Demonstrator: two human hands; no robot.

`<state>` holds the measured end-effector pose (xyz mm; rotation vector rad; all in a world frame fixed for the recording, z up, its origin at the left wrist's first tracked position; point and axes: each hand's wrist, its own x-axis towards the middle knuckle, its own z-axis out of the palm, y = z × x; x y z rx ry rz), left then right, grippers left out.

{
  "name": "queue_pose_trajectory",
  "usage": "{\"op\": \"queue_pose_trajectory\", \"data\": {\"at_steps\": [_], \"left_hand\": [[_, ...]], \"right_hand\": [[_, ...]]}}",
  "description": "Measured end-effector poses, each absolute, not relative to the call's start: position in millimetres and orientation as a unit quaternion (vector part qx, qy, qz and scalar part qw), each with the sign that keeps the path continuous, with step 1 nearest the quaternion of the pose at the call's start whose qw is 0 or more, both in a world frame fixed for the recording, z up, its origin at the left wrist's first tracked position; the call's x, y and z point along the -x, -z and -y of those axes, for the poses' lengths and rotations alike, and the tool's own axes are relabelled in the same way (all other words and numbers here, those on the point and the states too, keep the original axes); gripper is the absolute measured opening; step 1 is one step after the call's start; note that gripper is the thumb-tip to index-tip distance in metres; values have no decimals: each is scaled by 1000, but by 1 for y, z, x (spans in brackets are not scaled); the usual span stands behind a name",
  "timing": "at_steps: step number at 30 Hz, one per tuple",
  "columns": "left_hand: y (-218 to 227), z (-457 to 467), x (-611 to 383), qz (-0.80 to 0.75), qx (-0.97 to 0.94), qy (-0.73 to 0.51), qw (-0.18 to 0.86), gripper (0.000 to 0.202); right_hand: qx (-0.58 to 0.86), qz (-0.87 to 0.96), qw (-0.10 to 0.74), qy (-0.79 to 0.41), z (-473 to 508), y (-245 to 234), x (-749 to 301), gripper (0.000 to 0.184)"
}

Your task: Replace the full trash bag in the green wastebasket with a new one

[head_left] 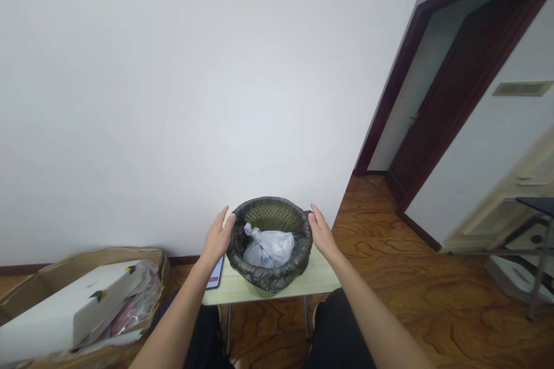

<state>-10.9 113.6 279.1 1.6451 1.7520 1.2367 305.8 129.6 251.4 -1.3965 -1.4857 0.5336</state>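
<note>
A green mesh trash bin (269,209) stands on a small light-wood table, lined with a black trash bag (277,279) folded over its rim. Inside the bin lies a knotted white plastic bag (269,249) with faint blue writing. My left hand (219,236) holds the bin's left side, thumb at the rim. On the opposite side, my right hand (322,234) holds the rim the same way. The fingers beneath both hands are partly hidden.
A phone (215,274) lies on the small table (320,279) beside my left forearm. On the floor at left, a cardboard box (161,277) holds a white box (56,314) and clear plastic wrapping. A white wall rises behind the table; a dark door (450,81) is at right.
</note>
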Motion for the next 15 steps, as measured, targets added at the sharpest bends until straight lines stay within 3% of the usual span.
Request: {"op": "queue_pose_trajectory", "data": {"at_steps": [6, 15], "left_hand": [[-272, -147, 8, -629, -639, -370, 243, 64], [-251, -155, 11, -624, -592, -442, 254, 46]], "right_hand": [[558, 617, 443, -336, -162, -249, -298, 70], [533, 571, 502, -370, -157, -237, -294, 56]]}}
